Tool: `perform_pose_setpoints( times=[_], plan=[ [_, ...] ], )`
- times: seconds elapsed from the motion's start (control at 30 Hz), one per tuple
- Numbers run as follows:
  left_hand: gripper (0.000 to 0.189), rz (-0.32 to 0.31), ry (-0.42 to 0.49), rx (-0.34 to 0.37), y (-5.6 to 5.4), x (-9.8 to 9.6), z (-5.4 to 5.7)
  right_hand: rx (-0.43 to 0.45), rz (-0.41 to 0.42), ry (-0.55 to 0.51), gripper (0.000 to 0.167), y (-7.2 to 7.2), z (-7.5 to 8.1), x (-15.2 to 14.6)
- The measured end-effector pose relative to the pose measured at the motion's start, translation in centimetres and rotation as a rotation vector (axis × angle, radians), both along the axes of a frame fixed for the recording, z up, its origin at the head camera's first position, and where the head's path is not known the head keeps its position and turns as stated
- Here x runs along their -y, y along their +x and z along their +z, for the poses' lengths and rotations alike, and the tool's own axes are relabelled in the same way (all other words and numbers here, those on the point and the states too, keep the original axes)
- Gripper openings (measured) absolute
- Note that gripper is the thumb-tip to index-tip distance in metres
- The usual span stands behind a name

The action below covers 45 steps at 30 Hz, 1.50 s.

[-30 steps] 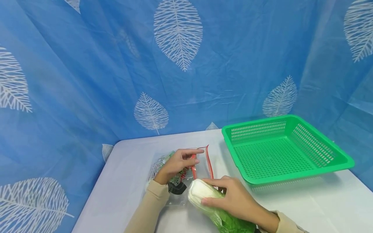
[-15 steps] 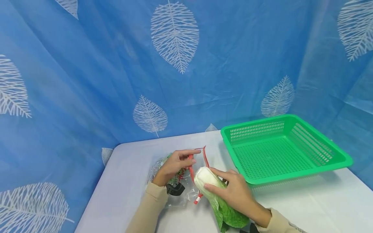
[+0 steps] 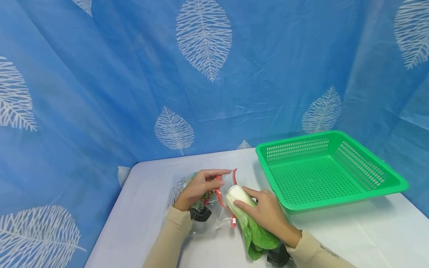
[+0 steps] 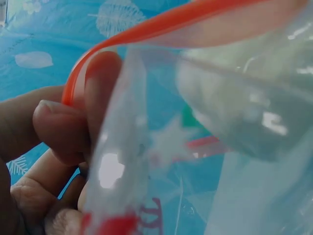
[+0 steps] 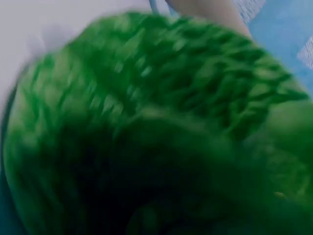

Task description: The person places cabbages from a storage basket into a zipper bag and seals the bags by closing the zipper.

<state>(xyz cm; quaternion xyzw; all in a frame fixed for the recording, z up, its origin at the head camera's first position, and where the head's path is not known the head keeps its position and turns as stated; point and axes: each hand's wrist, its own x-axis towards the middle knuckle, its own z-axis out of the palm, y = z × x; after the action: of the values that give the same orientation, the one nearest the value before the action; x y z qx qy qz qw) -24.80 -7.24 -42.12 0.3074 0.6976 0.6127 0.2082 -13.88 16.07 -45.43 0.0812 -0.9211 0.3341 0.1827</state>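
My left hand (image 3: pixel 196 188) pinches the red-edged mouth of a clear zip bag (image 3: pixel 214 221). In the left wrist view, thumb and finger sit on either side of the orange-red zip strip (image 4: pixel 146 30), and red print shows on the plastic. My right hand (image 3: pixel 266 210) grips a Chinese cabbage (image 3: pixel 256 234), thumb and fingers around its pale base end. That base points at the bag's mouth; the leafy end hangs toward me. Through the plastic, the cabbage's pale base (image 4: pixel 220 98) shows close by. Crinkled leaves (image 5: pixel 161 73) fill the right wrist view, hiding the right fingers.
A green slotted basket (image 3: pixel 321 178) stands at the right back of the white table (image 3: pixel 154 182). Behind the table hangs a blue curtain (image 3: pixel 254 74) with white leaf prints. A black wrist mount (image 3: pixel 201 214) shows below the left hand.
My right hand has brought the cabbage forward and slightly right, its base now up against the bag's mouth. The left hand keeps its pinch on the bag's edge, almost in place.
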Motion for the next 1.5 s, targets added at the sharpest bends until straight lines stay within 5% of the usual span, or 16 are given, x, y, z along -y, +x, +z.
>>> perform_pose_setpoints(
  times=[0.33,0.57,0.93,1.17,1.33,1.5],
  plan=[
    [0.041,-0.042,-0.036,-0.017,-0.2,-0.3,-0.4,0.09,0.27,0.136,0.066,-0.3,-0.7,-0.6],
    [0.039,-0.04,-0.009,-0.019,-0.3,-0.1,-0.3,0.132,0.304,0.077,0.068,0.9,0.3,-2.0],
    [0.039,-0.025,-0.02,-0.023,-0.5,-0.1,-0.4,-0.03,0.162,0.254,0.104,5.1,-1.4,-2.3],
    [0.043,-0.022,-0.028,-0.008,-0.3,-0.1,-0.4,-0.162,0.187,0.311,0.092,4.4,-3.3,-3.2],
    [0.043,-0.028,-0.032,-0.004,-0.3,-0.2,-0.4,-0.271,0.257,0.254,0.079,3.6,-4.1,-3.8],
    [0.044,-0.036,-0.024,-0.005,-0.3,-0.2,-0.4,-0.285,0.317,0.181,0.072,3.4,-4.5,-4.1]
  ],
)
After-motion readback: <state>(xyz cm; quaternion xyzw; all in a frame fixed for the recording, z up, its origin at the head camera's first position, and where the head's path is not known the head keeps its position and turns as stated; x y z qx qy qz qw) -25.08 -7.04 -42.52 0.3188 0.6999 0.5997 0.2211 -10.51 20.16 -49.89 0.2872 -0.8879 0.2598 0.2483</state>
